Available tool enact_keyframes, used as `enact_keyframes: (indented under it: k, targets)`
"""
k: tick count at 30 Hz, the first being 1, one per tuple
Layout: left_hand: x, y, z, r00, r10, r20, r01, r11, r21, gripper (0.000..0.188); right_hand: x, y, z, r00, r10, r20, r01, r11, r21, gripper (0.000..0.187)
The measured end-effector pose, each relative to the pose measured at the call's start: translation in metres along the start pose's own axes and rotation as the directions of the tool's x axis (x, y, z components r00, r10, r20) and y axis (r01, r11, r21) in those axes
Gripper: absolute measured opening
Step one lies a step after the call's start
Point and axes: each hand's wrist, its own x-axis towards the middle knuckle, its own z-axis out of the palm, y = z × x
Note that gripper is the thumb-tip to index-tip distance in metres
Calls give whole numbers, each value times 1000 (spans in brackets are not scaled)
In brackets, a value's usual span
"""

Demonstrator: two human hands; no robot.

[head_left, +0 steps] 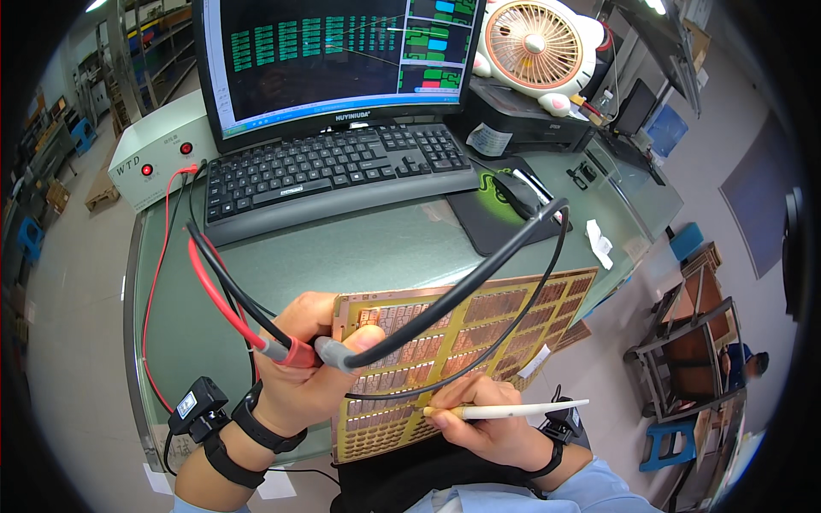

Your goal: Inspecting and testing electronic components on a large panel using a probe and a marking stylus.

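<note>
A copper-and-yellow circuit board panel (487, 342) stands tilted in front of me, covered with rows of small etched patterns. My left hand (299, 385) is closed at its left edge, with a red test lead (295, 352) and a black test lead (342, 355) between thumb and fingers. Both lead tips are hidden. Thick black cable loops across the panel's face. Low on the panel, my right hand (487, 419) is closed round a slim white pen-shaped tool (530, 410), its yellowish end toward the board. Whether that end touches the board, I cannot tell.
A green-topped desk (359, 248) bears a black keyboard (333, 175), a monitor (333, 60) and a white box (162, 154) with red sockets. Further right are a mouse (517, 195), a printer (530, 120), a fan (539, 43) and crumpled white paper (599, 244). A blue stool (667, 445) stands right.
</note>
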Motion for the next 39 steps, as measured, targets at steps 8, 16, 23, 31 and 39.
enact_keyframes:
  k: [8,16,23,31,39]
  targets:
    - [0,0,0,1000,-2,4,2,1000,9,18,4,-6,-4,999,-1,33,3,997,-83,23]
    - [-2,5,-2,1000,25,8,-26,996,83,17,10,-14,-4,996,30,81,-20,994,-111,23]
    - [-3,0,0,999,-46,21,45,997,63,17,4,-8,1,998,52,45,-48,996,-81,23]
    - [-2,-2,-2,1000,-15,24,13,998,57,18,-12,9,11,983,181,-28,-172,967,190,24]
    - [-3,-4,-2,1000,-22,19,21,999,48,18,-14,13,9,983,186,9,-183,954,238,25]
